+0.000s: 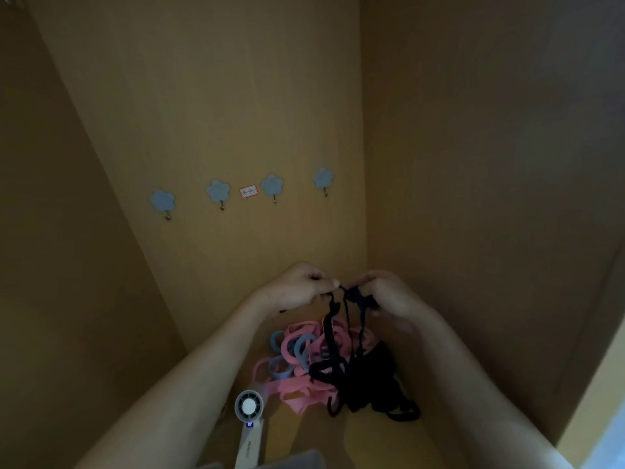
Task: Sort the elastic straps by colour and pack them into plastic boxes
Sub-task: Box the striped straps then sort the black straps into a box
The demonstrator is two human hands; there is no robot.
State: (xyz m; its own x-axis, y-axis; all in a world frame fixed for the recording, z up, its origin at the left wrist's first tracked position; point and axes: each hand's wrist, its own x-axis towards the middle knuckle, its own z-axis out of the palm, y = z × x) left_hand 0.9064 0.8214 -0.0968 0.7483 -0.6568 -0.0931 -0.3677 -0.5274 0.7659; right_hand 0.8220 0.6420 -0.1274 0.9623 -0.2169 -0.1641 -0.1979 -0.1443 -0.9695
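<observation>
A tangled heap of elastic straps lies on the wooden shelf floor: pink straps (304, 387), blue-grey loops (301, 348) and a black clump (368, 384). Above the heap my left hand (297, 287) pinches one end of a black strap (329, 319), and my right hand (385, 297) grips bunched black strap beside it. Two black strands hang from my hands down into the heap. The hands are close together, near the back right corner.
Wooden walls enclose the dim space at back, left and right. Several blue flower-shaped hooks (218, 191) and a small label (248, 191) are on the back wall. A white handheld fan (249, 409) lies at the front, by the pile. A pale box edge (297, 460) shows at the bottom.
</observation>
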